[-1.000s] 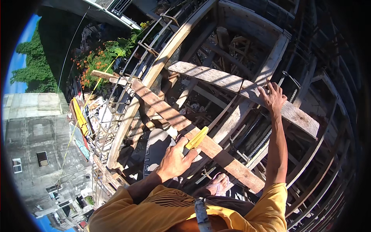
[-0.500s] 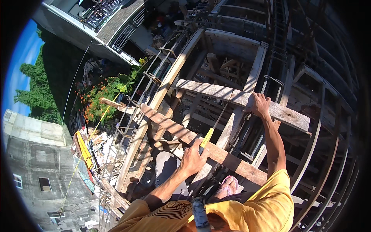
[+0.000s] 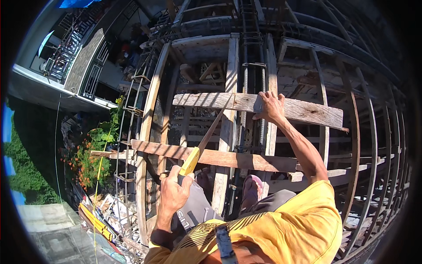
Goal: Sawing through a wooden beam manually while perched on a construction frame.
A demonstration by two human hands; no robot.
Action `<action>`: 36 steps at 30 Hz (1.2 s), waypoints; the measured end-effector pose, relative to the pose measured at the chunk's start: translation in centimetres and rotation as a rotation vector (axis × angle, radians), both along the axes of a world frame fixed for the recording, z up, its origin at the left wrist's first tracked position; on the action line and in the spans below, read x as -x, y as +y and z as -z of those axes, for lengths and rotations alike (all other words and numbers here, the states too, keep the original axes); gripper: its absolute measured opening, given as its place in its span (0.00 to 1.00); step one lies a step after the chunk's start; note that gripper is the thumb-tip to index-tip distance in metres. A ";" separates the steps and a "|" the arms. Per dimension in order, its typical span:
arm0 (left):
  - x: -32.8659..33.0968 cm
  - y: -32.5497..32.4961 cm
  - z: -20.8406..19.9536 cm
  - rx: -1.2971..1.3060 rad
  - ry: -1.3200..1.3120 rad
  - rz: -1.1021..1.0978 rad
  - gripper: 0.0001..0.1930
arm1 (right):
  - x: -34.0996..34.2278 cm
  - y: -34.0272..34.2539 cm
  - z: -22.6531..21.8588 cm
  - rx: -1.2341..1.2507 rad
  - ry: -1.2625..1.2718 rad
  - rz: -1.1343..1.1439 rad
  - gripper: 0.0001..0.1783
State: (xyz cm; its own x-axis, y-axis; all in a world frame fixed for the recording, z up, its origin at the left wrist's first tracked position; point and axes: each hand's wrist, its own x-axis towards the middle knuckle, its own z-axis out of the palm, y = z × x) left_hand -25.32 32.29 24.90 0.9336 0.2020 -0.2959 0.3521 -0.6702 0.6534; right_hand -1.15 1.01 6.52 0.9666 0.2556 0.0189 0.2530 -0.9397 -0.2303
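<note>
My left hand (image 3: 175, 193) grips a handsaw (image 3: 190, 162) by its yellow and black handle. The saw's blade (image 3: 210, 133) slants up and away to a weathered wooden plank (image 3: 307, 113), meeting it left of my right hand. A dark line crosses the plank where the blade touches. My right hand (image 3: 271, 107) bears down on the plank, thumb at its near edge and fingers bent over its top. That plank lies crosswise over timber beams. Closer to me, a browner board (image 3: 246, 161) runs crosswise under the saw.
Timber formwork (image 3: 151, 101) with deep gaps surrounds me. Steel rebar (image 3: 242, 127) runs between the beams, and more rebar (image 3: 127, 114) stands along the left side. My sandalled foot (image 3: 252, 190) is below the browner board. Flowering plants (image 3: 90, 154) and a building (image 3: 79, 88) lie beyond the left edge.
The view has turned, shifting the scene left. My left hand has drawn the saw back toward me, and the blade's flat side shows more. My right hand stays on the plank.
</note>
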 end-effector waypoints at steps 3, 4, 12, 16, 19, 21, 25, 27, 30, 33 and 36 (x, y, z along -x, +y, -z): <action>-2.5 -1.4 -2.6 0.009 -0.399 0.176 0.16 | 2.1 -4.3 1.4 0.042 -0.061 0.154 0.54; -2.3 -0.3 -3.0 0.126 -0.345 0.039 0.17 | 2.4 -3.9 0.0 0.039 0.114 0.244 0.56; 3.7 10.1 3.7 0.154 -0.477 -0.520 0.19 | 7.2 -2.0 1.5 -0.156 0.195 0.378 0.58; 7.8 15.3 10.4 -0.069 -0.463 -0.647 0.25 | 8.3 0.3 3.0 -0.270 0.321 0.386 0.56; 2.8 14.3 12.3 -0.289 -0.512 -0.459 0.27 | 8.1 -1.9 2.6 -0.501 0.295 0.472 0.57; 1.5 12.5 12.7 -0.317 -0.262 -0.419 0.26 | 7.7 -1.8 0.5 -0.623 0.421 0.566 0.58; 1.0 10.2 13.5 -0.144 -0.394 -0.373 0.26 | 5.2 2.5 1.4 -0.479 0.404 0.379 0.66; -0.1 9.9 15.9 -0.235 -0.391 -0.225 0.25 | 4.4 1.5 -0.3 -0.471 0.401 0.380 0.67; -2.1 5.2 17.1 -0.275 -0.346 -0.056 0.23 | 5.0 -0.4 0.0 -0.488 0.392 0.442 0.67; -1.4 1.9 18.3 -0.214 -0.372 0.164 0.28 | 5.8 -2.0 1.0 -0.554 0.354 0.510 0.66; -2.7 -3.5 20.0 -0.073 -0.327 0.324 0.29 | 6.9 -4.0 -1.0 -0.568 0.289 0.563 0.63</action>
